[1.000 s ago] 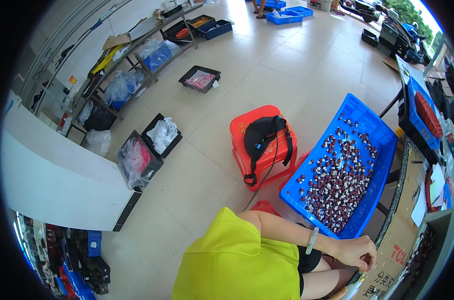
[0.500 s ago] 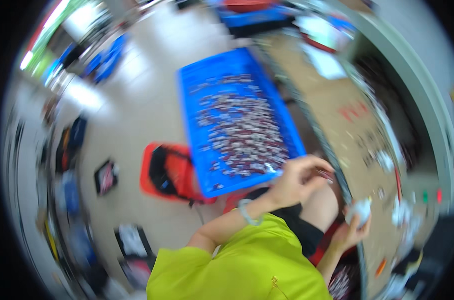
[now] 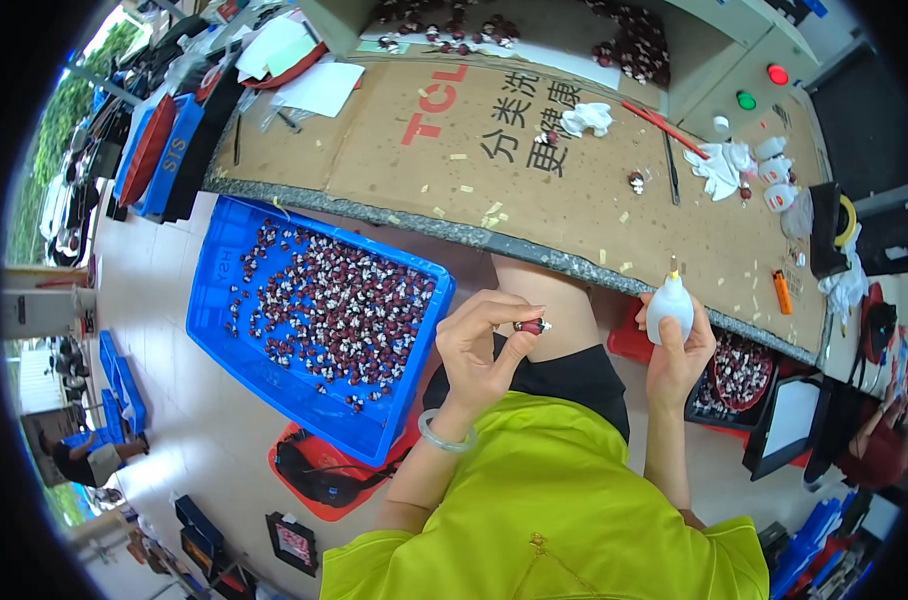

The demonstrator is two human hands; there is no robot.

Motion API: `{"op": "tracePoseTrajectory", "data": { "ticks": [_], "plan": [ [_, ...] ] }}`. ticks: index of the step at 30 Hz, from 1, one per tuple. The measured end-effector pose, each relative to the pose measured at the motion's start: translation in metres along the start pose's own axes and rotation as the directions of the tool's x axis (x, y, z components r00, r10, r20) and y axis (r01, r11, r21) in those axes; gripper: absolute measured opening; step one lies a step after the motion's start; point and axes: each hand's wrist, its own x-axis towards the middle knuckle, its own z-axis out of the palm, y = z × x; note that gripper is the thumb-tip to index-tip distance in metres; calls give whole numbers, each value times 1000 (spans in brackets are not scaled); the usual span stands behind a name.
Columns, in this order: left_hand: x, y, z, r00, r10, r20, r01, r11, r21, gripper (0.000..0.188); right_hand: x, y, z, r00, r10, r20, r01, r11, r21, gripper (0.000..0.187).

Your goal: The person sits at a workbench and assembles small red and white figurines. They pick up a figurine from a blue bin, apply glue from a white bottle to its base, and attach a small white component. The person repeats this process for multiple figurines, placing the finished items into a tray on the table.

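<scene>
My left hand [image 3: 477,352] pinches a small dark-red and white piece [image 3: 530,326] between thumb and fingertips, above my lap. My right hand [image 3: 682,368] is wrapped around a white squeeze bottle [image 3: 670,312]. Its narrow yellowish nozzle points up, near the bench edge and apart from the piece. To the left of my left hand stands a large blue tray [image 3: 274,393] holding a great many similar dark-red and white pieces. A black tray [image 3: 702,414] with more such pieces sits below the bench, right of my right hand.
A cardboard-covered bench [image 3: 374,160] runs across in front. On it lie a crumpled white glove [image 3: 722,172], a red stick [image 3: 664,128], several white bottles [image 3: 777,172] and an orange lighter [image 3: 782,292]. A red-orange stool [image 3: 344,505] is under the blue tray.
My view has turned right toward the bench and is sharper. The bottle in my right hand now stands upright, and my hands are nearer the middle of the view.
</scene>
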Motion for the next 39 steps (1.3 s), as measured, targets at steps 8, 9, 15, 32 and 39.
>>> {"op": "tracePoseTrajectory", "data": {
  "ticks": [8, 9, 15, 32, 39],
  "plan": [
    [6, -4, 5, 1000, -5, -8, 5, 1000, -25, 18, 12, 3, 4, 999, 16, 27, -17, 999, 30, 45],
    [7, -5, 6, 1000, -7, -15, 7, 999, -42, 18, 13, 3, 4, 998, 12, 54, -13, 999, 29, 45],
    [4, -11, 11, 994, -85, -69, 71, 980, -184, 21, 6, 2, 6, 988, -4, 151, 13, 998, -54, 46],
    [-1, -11, 3, 987, -57, -147, 35, 989, -146, 22, -6, -10, 21, 923, -134, 362, 234, 940, -248, 41],
    [0, -8, 0, 987, -12, -161, 4, 999, -51, 20, -5, -8, 24, 902, -178, 394, 297, 917, -265, 41]
  ]
}}
